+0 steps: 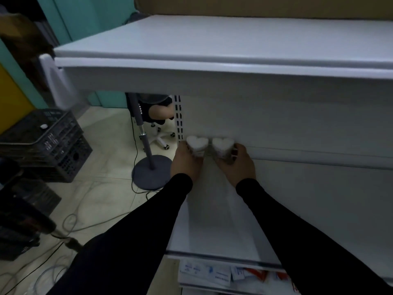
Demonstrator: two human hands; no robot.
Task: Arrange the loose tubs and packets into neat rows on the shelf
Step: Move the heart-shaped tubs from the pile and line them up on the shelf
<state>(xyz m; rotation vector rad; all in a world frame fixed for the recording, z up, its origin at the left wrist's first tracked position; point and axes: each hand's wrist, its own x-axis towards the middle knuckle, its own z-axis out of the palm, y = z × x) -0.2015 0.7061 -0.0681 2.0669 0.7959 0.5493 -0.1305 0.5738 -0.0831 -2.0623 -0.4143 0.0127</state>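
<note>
Packets [214,273] with blue and orange print, too blurred to be read, are seen lying loose on the lowest shelf level at the near edge, below the black sleeves. Farther in, on the white shelf [308,209], two heart-shaped tubs are held side by side against the back panel: the left tub [197,143] is gripped by the left hand [185,165] and the right tub [222,144] by the right hand [239,165], their small labels illegible. Beyond the shelf's end, a grey fan stand [146,154] and stacked dark crates [49,145] are seen on the tiled floor.
</note>
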